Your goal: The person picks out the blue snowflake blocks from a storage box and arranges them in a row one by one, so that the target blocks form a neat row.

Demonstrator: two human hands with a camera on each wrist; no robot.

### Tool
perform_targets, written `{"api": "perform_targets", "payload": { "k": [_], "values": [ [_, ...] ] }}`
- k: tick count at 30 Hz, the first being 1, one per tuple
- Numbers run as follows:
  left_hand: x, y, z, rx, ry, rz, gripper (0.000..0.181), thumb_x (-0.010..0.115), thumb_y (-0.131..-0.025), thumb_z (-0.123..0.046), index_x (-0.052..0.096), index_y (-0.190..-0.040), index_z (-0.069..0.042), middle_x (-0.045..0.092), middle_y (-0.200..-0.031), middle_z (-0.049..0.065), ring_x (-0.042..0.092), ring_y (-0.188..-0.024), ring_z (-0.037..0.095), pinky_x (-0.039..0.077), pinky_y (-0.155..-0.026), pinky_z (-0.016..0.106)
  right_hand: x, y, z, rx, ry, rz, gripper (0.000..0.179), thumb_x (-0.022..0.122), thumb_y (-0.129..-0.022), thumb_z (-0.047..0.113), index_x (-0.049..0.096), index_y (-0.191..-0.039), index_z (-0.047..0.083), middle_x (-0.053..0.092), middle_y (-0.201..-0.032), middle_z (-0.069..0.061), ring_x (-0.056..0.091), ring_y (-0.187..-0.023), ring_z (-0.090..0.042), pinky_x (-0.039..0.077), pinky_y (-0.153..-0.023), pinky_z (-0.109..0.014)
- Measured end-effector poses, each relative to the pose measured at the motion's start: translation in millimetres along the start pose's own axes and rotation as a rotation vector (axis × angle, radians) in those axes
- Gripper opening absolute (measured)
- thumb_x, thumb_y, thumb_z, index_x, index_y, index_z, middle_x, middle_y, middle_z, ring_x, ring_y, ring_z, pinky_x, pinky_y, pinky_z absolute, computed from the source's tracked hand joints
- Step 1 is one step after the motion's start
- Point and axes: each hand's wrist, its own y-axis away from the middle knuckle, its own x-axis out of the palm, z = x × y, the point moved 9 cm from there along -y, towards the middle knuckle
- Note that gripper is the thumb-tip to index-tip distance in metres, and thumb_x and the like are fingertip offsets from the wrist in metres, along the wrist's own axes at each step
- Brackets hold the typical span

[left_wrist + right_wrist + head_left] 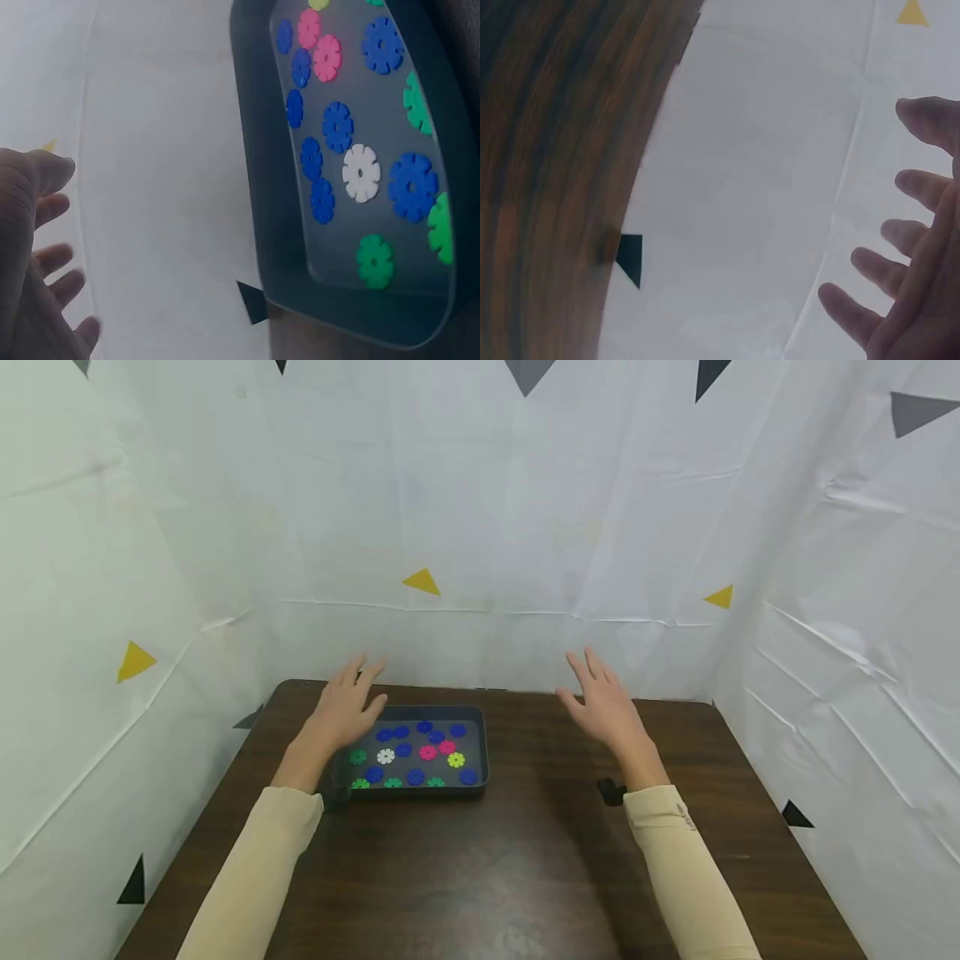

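My left hand (342,710) hovers over the left end of a dark grey tray (486,752), fingers spread and holding nothing. Inside the tray lie several flat, notched plastic discs with a small centre hole. Most are blue discs (412,187); among them are a white disc (361,173), pink discs (327,58), green discs (375,261) and a yellow-green disc (456,760). To the right of the tray, my right hand (606,710) is raised above the table with its fingers apart, and nothing is in it.
The dark brown wooden table (465,877) reaches back to a white cloth backdrop (480,527) printed with grey, black and yellow triangles. Similar cloth hangs along both sides. A small black object (611,792) shows beside the right wrist.
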Motion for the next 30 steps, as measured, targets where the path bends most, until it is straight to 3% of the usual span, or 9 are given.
{"api": "perform_targets", "payload": {
  "k": [6,10,13,18,23,26,30],
  "values": [
    [7.0,14.5,13.0,-0.043,0.194,-0.006,0.049,0.045,-0.116,-0.036,0.048,-0.160,-0.014,0.040,-0.169,0.018,0.039,-0.156,0.046,0.035,-0.124,0.071,6.6,29.9,1.2,0.028,-0.168,-0.099,0.073,0.051,-0.112,0.053,0.019,-0.174,0.030,0.008,-0.183,-0.002,0.031,-0.162,-0.042,0.035,-0.119,-0.078],
    [15.7,20.6,22.7,-0.074,0.343,0.013,0.045,0.046,-0.116,-0.039,0.056,-0.152,-0.014,0.060,-0.155,0.015,0.057,-0.143,0.041,0.045,-0.119,0.067,14.0,46.5,9.3,0.005,-0.320,-0.181,0.066,0.056,-0.112,0.043,0.031,-0.171,0.029,0.024,-0.180,0.002,0.056,-0.145,-0.034,0.052,-0.109,-0.066],
    [19.8,22.5,31.5,-0.091,0.400,0.013,0.043,0.048,-0.116,-0.037,0.057,-0.150,-0.013,0.068,-0.145,0.016,0.063,-0.136,0.040,0.050,-0.115,0.065,23.5,53.0,18.2,-0.036,-0.408,-0.233,0.061,0.061,-0.111,0.034,0.040,-0.167,0.023,0.036,-0.176,-0.004,0.067,-0.128,-0.033,0.061,-0.097,-0.057],
    [25.3,33.6,51.6,-0.157,0.414,-0.016,0.043,0.050,-0.115,-0.034,0.056,-0.151,-0.010,0.062,-0.149,0.020,0.059,-0.137,0.042,0.049,-0.115,0.066,48.9,56.1,37.6,-0.067,-0.511,-0.227,0.054,0.068,-0.108,0.026,0.052,-0.159,0.016,0.051,-0.164,-0.010,0.072,-0.113,-0.035,0.062,-0.092,-0.057],
    [37.1,49.8,77.7,-0.264,0.418,-0.030,0.047,0.051,-0.115,-0.029,0.050,-0.154,-0.004,0.051,-0.154,0.027,0.050,-0.143,0.047,0.044,-0.119,0.067,85.9,52.1,57.3,-0.065,-0.544,-0.117,0.048,0.070,-0.107,0.030,0.060,-0.152,0.018,0.061,-0.154,-0.005,0.072,-0.099,-0.023,0.064,-0.083,-0.044],
    [47.3,51.1,87.6,-0.295,0.470,-0.018,0.052,0.049,-0.115,-0.029,0.044,-0.158,-0.001,0.046,-0.157,0.030,0.045,-0.147,0.049,0.041,-0.121,0.069,105.6,50.5,59.7,-0.038,-0.566,-0.058,0.042,0.072,-0.105,0.028,0.066,-0.146,0.019,0.067,-0.146,-0.004,0.071,-0.087,-0.020,0.063,-0.075,-0.040],
    [62.6,46.4,94.1,-0.328,0.542,0.007,0.056,0.048,-0.115,-0.029,0.038,-0.162,0.000,0.041,-0.162,0.032,0.041,-0.151,0.050,0.039,-0.123,0.069,120.7,50.3,58.0,-0.013,-0.544,-0.012,0.034,0.074,-0.104,0.025,0.073,-0.137,0.015,0.073,-0.140,-0.004,0.075,-0.111,-0.028,0.063,-0.095,-0.051]
  ]
}}
